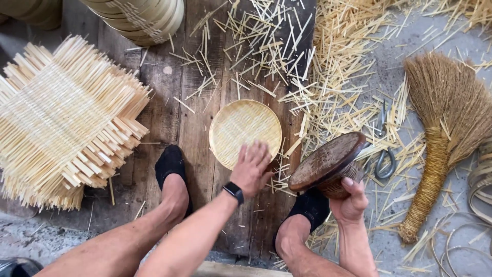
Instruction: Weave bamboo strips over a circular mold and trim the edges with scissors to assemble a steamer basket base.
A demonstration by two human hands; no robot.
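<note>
Nearest the camera, two bare legs end in black shoes [171, 166] planted on a dark plank floor [159, 110]. Between them the left arm, with a black watch [233, 192] at the wrist, stretches forward. The left hand [251, 166] lies flat, fingers spread, pressing on the near edge of a small round woven tray [241, 128] that rests on the planks; its grip is wide, closed around nothing.

To the right, the right hand [351, 201] holds a round dark wooden block [328, 163] from below, fingers wrapped around its side. The block is tilted, its flat top facing up and left, just beside the tray and above the right shoe.

Past the block, scissors [384, 154] lie among bamboo offcuts [333, 77] scattered over the grey ground. A straw broom [443, 133] lies further right, its bound handle pointing toward the camera, with thin bamboo hoops [469, 241] near its end.

On the left sits a tall stack of square woven mats [64, 120] with loose strip ends. At the far edge stand stacked finished trays [141, 18].
</note>
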